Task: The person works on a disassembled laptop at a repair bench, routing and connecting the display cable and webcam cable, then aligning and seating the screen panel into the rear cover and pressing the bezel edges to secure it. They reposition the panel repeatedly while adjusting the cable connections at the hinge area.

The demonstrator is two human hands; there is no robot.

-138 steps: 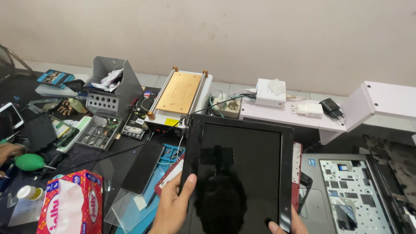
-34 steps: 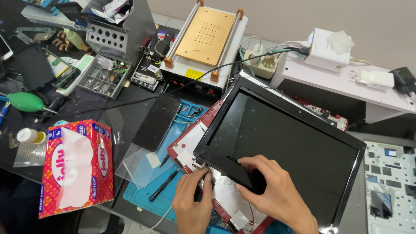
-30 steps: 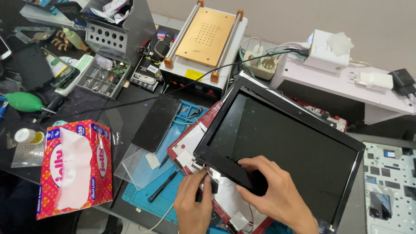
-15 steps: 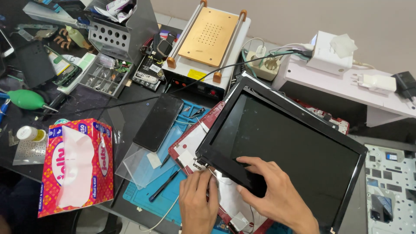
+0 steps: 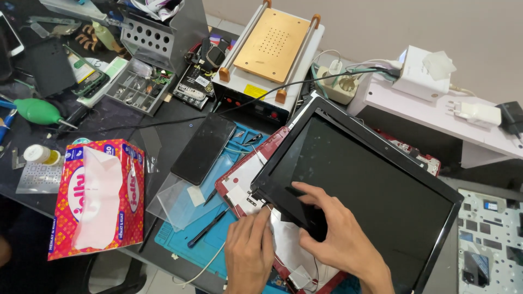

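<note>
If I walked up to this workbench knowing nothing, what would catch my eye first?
Probably the big black laptop screen panel lying tilted right of centre, with the left hand and right hand working at its lower-left corner. Next, the bright red-and-pink tissue box at the front left, and the machine with a copper-coloured perforated plate at the back.

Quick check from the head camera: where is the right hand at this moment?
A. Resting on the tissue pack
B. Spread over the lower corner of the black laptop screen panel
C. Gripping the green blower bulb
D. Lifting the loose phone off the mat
B: the right hand lies with fingers spread on the lower corner of the black laptop screen panel, beside the left hand at the hinge edge.
</note>
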